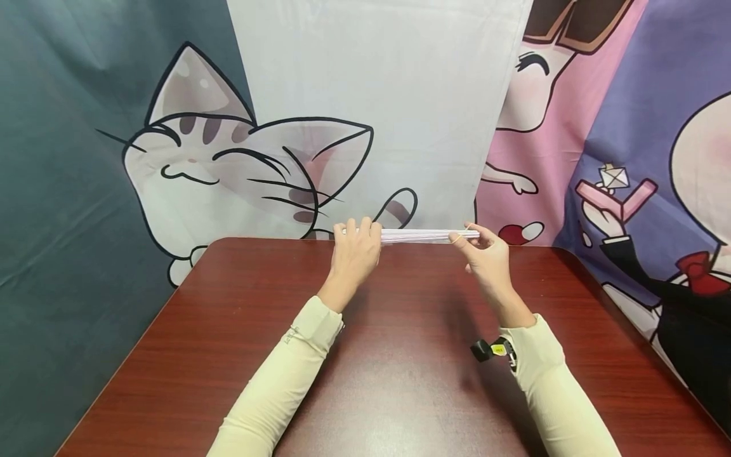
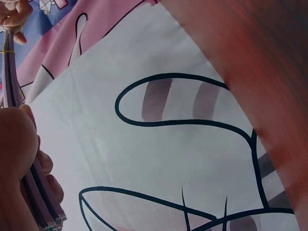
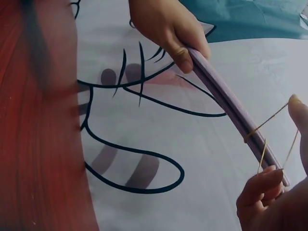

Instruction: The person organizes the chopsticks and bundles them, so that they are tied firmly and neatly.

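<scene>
A bundle of long, thin, pale purple-white sticks [image 1: 419, 236] is held level above the far table edge. My left hand [image 1: 355, 249] grips it around its left part; the sticks' ends [image 2: 52, 224] poke out past the palm in the left wrist view. A thin yellowish rubber band [image 3: 267, 120] loops around the bundle near its right end. With thumb and fingers spread apart, my right hand [image 1: 488, 257] stretches that band away from the sticks. In the right wrist view, its curled fingers [image 3: 262, 185] lie right at the bundle's end.
Below the hands lies a reddish-brown wooden table [image 1: 400, 355]. Behind it hangs a cloth backdrop [image 1: 377, 76] printed with a cartoon cat and other figures. A small black device [image 1: 482, 350] is strapped at the right wrist.
</scene>
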Action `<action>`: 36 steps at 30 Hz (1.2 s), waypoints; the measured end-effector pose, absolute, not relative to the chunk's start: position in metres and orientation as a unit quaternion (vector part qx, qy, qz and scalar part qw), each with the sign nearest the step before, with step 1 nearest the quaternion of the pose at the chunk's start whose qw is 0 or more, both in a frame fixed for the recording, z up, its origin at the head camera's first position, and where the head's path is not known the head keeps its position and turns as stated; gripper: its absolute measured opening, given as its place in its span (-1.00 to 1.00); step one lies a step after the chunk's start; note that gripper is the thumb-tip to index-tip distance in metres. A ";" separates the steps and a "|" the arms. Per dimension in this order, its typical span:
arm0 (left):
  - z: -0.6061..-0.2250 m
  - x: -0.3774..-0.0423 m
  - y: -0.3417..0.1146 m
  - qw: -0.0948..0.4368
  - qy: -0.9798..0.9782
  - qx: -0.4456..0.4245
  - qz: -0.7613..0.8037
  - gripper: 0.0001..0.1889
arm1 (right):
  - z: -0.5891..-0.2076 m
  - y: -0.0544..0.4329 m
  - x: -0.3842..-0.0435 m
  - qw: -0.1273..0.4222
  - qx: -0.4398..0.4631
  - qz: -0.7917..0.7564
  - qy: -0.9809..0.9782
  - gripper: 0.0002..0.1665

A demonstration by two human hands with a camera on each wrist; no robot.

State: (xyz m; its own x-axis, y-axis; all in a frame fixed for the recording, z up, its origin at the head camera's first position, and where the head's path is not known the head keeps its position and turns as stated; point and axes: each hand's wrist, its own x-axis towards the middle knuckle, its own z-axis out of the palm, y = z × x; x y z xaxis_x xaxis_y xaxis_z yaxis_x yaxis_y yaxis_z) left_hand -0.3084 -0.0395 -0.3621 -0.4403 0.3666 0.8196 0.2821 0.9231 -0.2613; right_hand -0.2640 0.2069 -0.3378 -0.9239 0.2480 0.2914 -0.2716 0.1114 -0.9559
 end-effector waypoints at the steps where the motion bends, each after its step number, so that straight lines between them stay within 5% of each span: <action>1: -0.362 -0.308 -0.039 0.493 -0.847 -0.193 0.043 -0.92 | -0.338 0.209 -0.265 0.184 0.012 0.668 -0.721 -0.43; 16: -0.360 -0.306 -0.040 0.466 -0.855 -0.222 0.049 -0.90 | -0.319 0.236 -0.282 0.036 0.147 0.573 -0.806 -0.49; 31: -0.360 -0.303 -0.038 0.469 -0.852 -0.227 0.053 -0.91 | -0.309 0.244 -0.291 -0.004 0.179 0.487 -0.855 -0.43; 36: -0.363 -0.301 -0.036 0.484 -0.841 -0.230 0.067 -0.83 | -0.307 0.239 -0.288 0.052 0.195 0.435 -0.878 -0.39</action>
State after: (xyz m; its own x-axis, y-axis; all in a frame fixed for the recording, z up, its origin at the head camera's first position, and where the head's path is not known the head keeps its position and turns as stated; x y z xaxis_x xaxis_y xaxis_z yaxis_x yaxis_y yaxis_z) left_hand -0.3015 -0.0359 -0.3634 -0.4252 0.4518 0.7843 0.3215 0.8854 -0.3358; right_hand -0.2885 0.2386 -0.3069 -0.9185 -0.2968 0.2614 -0.3878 0.5456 -0.7430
